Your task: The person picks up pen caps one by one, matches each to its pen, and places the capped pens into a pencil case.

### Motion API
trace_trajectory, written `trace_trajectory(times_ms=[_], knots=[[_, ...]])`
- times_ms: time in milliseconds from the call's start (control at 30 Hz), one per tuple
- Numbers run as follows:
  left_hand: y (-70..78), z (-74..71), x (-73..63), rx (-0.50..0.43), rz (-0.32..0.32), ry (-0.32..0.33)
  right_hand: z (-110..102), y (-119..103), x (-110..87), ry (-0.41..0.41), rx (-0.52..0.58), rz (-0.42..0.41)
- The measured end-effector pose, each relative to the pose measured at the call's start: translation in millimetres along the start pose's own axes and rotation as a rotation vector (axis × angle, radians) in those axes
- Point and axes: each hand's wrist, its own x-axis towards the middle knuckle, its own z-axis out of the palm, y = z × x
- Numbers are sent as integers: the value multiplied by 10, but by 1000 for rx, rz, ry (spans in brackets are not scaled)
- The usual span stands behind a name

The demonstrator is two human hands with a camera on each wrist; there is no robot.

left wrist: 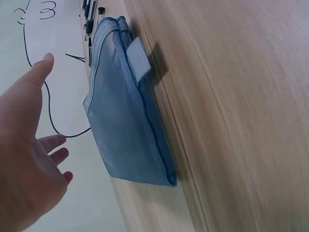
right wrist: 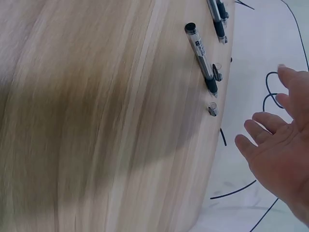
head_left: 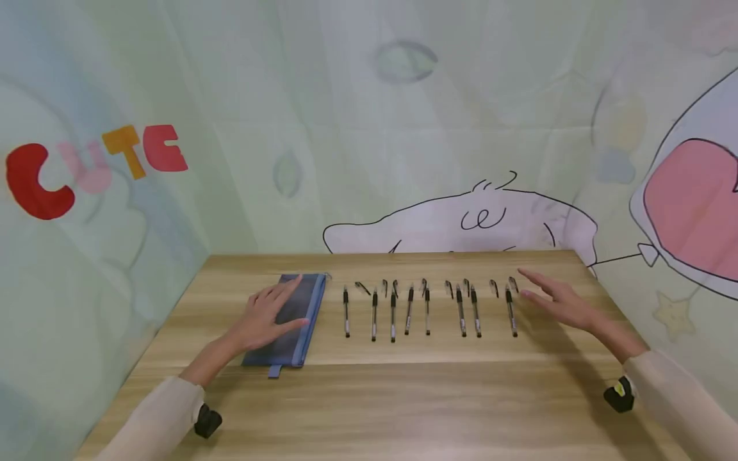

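A blue zippered mesh pouch (head_left: 288,339) lies on the left part of the wooden table. Above it hovers my left hand (head_left: 268,317), its fingers spread and holding nothing; the left wrist view shows the pouch (left wrist: 123,116) beyond the thumb, with its fabric tab. To the right of the pouch, several uncapped black pens (head_left: 393,317) lie in a row, tips pointing away from me. Their loose black caps (head_left: 449,289) are scattered just behind them. My right hand (head_left: 556,299) is raised beside the rightmost pen (head_left: 511,314) and cap (head_left: 513,284), palm inward, fingers extended, gripping nothing.
The wooden table (head_left: 392,403) ends at a back edge against a printed cloth backdrop (head_left: 346,128) with cartoon drawings. Cloth also hangs along both sides. A dark wrist device (head_left: 619,395) sits at each sleeve cuff.
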Motion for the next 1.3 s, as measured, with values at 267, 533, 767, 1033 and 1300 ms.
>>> trace_trajectory(times_ms=[267,533,767,1033,1300], knots=[[99,77,96,-189,41,-12,75,13,51,-29,110,37],[189,168,277,-375,110,-37,100,-9,104,-21,128,31],[294,320,460,-410,44,-105,110,-14,143,-44,137,39],[426,444,687,-419,-28,-158,56,-44,194,-65,193,52],[498,510,744,-466,-83,-204,115,-57,198,-85,201,67]])
